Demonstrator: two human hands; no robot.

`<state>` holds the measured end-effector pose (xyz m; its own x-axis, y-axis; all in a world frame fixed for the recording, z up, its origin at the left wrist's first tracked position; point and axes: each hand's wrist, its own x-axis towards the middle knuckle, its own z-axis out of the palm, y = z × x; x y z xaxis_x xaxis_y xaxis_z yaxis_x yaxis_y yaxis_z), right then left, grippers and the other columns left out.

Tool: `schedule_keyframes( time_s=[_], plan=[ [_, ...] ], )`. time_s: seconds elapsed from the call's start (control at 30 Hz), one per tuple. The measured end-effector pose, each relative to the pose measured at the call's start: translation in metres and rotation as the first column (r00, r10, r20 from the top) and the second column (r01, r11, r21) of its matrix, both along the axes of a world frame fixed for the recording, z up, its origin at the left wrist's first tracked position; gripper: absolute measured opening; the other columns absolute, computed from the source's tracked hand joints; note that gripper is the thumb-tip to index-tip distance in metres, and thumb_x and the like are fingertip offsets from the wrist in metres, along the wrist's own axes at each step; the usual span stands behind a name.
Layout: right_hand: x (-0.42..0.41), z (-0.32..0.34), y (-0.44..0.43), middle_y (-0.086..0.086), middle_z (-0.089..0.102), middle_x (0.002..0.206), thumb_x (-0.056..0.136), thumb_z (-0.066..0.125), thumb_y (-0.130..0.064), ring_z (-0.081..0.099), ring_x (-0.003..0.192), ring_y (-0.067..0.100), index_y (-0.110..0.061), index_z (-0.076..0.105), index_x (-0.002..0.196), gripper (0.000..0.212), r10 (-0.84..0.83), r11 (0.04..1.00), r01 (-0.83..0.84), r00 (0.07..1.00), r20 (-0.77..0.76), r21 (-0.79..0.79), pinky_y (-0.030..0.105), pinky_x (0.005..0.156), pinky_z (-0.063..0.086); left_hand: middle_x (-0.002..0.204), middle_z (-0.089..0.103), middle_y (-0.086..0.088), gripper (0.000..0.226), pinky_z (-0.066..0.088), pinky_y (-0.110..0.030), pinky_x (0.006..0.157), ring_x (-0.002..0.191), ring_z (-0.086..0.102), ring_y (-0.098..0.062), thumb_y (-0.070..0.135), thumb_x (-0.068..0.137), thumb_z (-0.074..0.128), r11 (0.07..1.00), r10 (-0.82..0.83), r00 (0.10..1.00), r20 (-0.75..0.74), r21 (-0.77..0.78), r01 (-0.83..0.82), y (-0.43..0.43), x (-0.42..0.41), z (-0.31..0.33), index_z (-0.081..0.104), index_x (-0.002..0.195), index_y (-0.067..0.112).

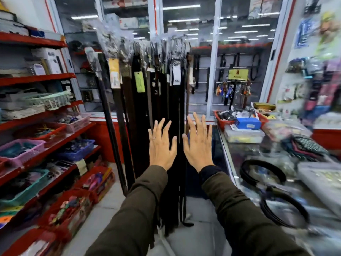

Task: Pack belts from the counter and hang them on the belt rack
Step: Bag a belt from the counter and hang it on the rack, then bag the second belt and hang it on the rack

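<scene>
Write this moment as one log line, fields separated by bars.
left hand: open, empty | right hand: open, empty | dark hanging belts: on rack | coiled black belts: on glass counter

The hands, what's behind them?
Behind the left hand and right hand hang dark belts on the belt rack. The parts directly behind both hands are covered.

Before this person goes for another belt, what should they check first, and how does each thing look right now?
1. Left hand free: ok, open, fingers spread.
2. Right hand free: ok, open, holding nothing.
3. Belts left on the glass counter: ok, two coiled belts lie there.
4. Coiled belts packed: cannot tell, blurred.
5. Hanging belts straight: ok, except one leaning at the left.
6. Free hook on the belt rack: cannot tell, the top is crowded.
</scene>
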<state>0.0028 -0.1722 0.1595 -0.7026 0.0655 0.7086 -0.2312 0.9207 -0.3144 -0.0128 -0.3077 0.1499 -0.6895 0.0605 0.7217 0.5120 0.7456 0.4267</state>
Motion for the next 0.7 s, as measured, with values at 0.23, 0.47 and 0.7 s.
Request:
schedule_keyframes(
  time_s=[0.23,0.47,0.7],
  plan=[
    [0.052,-0.076,0.086,0.003,0.016,0.169,0.099,0.042,-0.029,0.006,0.158,0.029,-0.022,0.033,0.155,0.057,-0.242,0.97,0.24,0.952,0.187,0.03,0.054,0.126,0.004,0.167,0.02,0.001,0.053,0.0,-0.044,0.129,0.158,0.005,-0.02,0.034,0.104,0.041,0.981,-0.173,0.971,0.164,-0.059,0.184,0.088,0.028,-0.071,0.032,0.154,0.022],
    [0.113,-0.133,0.172,0.003,0.027,0.165,0.098,0.044,-0.024,0.016,0.156,0.026,-0.016,0.041,0.15,0.052,-0.446,0.883,0.462,0.779,0.441,0.076,0.052,0.125,0.012,0.168,0.018,0.002,0.052,-0.005,-0.042,0.129,0.158,0.001,-0.019,0.032,0.105,0.039,0.882,-0.376,0.862,0.34,-0.155,0.445,0.171,0.062,-0.117,0.029,0.155,0.022],
    [0.175,-0.158,0.234,0.023,0.049,0.135,0.093,0.052,-0.013,0.05,0.125,0.04,0.0,0.051,0.127,0.037,-0.52,0.621,0.765,0.565,0.641,-0.17,0.044,0.105,0.039,0.163,0.03,-0.009,0.05,0.016,-0.036,0.124,0.155,0.018,-0.027,0.021,0.105,0.043,0.585,-0.553,0.486,0.677,-0.1,0.805,0.254,0.092,-0.142,0.034,0.153,0.01]
  ],
)
